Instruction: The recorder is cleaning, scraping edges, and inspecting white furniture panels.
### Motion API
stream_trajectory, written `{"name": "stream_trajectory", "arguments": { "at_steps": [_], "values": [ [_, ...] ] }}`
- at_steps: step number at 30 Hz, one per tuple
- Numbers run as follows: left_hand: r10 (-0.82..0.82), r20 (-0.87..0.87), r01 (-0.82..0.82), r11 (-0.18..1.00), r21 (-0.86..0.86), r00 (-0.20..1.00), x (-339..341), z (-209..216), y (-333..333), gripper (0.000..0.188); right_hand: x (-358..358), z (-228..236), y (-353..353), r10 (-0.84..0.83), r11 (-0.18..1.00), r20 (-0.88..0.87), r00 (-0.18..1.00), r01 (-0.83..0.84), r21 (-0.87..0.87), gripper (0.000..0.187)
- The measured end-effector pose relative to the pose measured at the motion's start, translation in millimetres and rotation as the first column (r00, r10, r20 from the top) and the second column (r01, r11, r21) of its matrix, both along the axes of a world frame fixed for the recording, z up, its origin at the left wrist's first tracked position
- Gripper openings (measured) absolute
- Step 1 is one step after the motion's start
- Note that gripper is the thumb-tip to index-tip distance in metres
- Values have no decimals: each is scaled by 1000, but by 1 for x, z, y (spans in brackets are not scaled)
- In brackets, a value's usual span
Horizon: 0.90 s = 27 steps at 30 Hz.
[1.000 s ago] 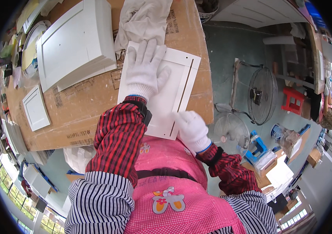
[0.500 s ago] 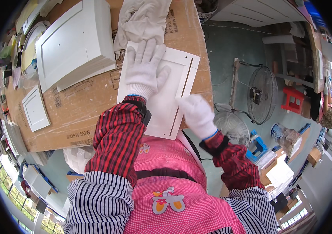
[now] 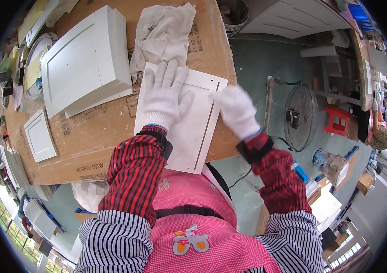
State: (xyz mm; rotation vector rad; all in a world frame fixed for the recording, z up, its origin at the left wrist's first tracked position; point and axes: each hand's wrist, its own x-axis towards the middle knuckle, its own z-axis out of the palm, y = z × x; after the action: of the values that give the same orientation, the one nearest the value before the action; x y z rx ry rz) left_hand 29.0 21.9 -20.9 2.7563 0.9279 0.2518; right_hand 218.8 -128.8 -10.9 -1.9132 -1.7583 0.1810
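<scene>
A white panel (image 3: 189, 132) with a long dark groove near its right edge and small holes at the corners lies on the cardboard-covered table, its near end reaching over the table edge by my apron. My left hand (image 3: 164, 93), in a white knit glove, presses flat on the panel's left part, fingers spread. Over the panel's right edge, close to the upper end of the groove, is my right hand (image 3: 235, 109), also gloved. Its fingers are curled together in a pinch; whatever they hold, if anything, is hidden. A crumpled white cloth (image 3: 164, 34) lies just beyond the panel.
A stack of white framed panels (image 3: 82, 59) stands at the left on the cardboard sheet (image 3: 84, 145). One smaller white panel (image 3: 40, 136) lies nearer. To the right are a floor fan (image 3: 301, 117) and a red stool (image 3: 337, 120). A person (image 3: 380, 132) is at far right.
My right hand has moved up along the groove, from its lower middle toward its far end. The left hand stays flat on the panel. The whole view has shifted slightly.
</scene>
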Motion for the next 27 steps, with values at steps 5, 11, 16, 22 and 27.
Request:
{"name": "stream_trajectory", "arguments": {
  "at_steps": [5, 11, 16, 22, 27],
  "values": [
    [17, -3, -17, 999, -37, 1000, -4, -1, 1, 70, 3, -2, 0, -151, 989, 35, 988, 151, 8, 19],
    [9, -10, -9, 999, -35, 1000, -3, 2, 2, 69, -4, 2, 5, 95, 990, -12, 995, -96, -103, 21],
    [7, 51, -5, 999, -33, 999, -2, 0, 2, 68, 11, 5, 53, -430, 902, -103, 897, 431, -12, 14],
    [13, 58, -12, 1000, -24, 998, -4, -1, 2, 70, -8, -10, 34, -504, 862, -8, 864, 504, 47, 18],
    [10, 95, -6, 999, -37, 995, -3, -2, 1, 72, -43, 8, 57, -422, 905, -142, 895, 424, -16, 19]
  ]
}}
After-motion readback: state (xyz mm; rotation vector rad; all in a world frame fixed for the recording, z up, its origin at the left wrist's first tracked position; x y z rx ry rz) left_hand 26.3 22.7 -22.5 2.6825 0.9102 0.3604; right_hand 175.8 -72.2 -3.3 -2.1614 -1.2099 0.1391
